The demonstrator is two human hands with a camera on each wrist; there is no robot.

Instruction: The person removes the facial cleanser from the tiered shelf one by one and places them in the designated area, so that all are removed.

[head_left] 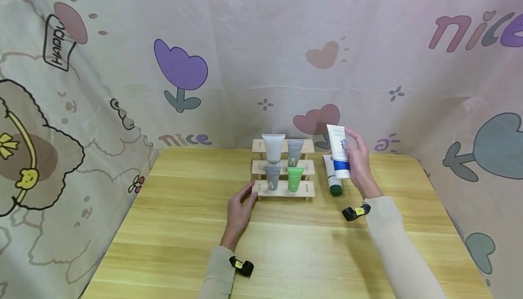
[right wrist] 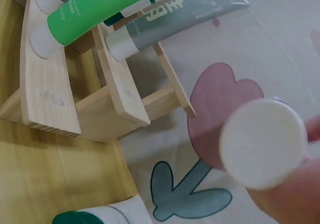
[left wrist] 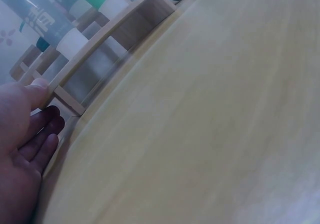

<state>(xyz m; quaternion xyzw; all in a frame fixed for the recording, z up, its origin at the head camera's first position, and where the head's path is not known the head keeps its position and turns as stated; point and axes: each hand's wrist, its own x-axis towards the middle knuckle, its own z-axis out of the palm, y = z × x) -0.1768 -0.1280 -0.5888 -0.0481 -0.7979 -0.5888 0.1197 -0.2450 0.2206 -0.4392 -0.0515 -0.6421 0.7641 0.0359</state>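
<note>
My left hand (head_left: 238, 211) holds the left end of a three-tier wooden rack (head_left: 305, 190). In the left wrist view its thumb (left wrist: 38, 91) lies on the lowest shelf's end, the other fingers curling beside it. Raised to the right of the rack, my right hand (head_left: 359, 162) grips a white and blue squeeze tube (head_left: 337, 147), cap downward; its round white cap (right wrist: 263, 144) faces the right wrist camera. On the front shelf stand a grey tube (head_left: 272, 177) and a green tube (head_left: 294, 179). Behind them stand a white tube (head_left: 273, 146) and a blue-grey tube (head_left: 294, 151).
A white tube with a dark green cap (head_left: 336, 190) lies on the wooden table (head_left: 184, 226), right of the rack and partly behind the held tube. A printed cloth (head_left: 245, 62) hangs along the table's back edge. Black cameras sit on both wrists.
</note>
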